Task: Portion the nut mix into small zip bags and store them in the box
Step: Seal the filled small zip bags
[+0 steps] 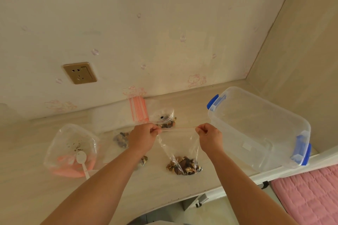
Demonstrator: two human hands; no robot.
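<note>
A small clear zip bag (180, 153) with a red zip line hangs above the table, nut mix gathered at its bottom. My left hand (144, 136) pinches the left end of its top edge and my right hand (208, 136) pinches the right end, stretching the zip line between them. A clear storage box (259, 126) with blue latches stands at the right, nothing visible inside. Behind my hands lies another filled bag (165, 118). A further filled bag (121, 139) sits left of my left wrist, and one (143, 160) is partly hidden under my left forearm.
A clear container (70, 149) at the left holds nut crumbs, pink items and a white spoon (82, 160). A stack of unused zip bags (138, 108) with red lines lies by the wall. A wall socket (80, 72) is above. A pink quilted cushion (311, 193) lies beyond the table's right edge.
</note>
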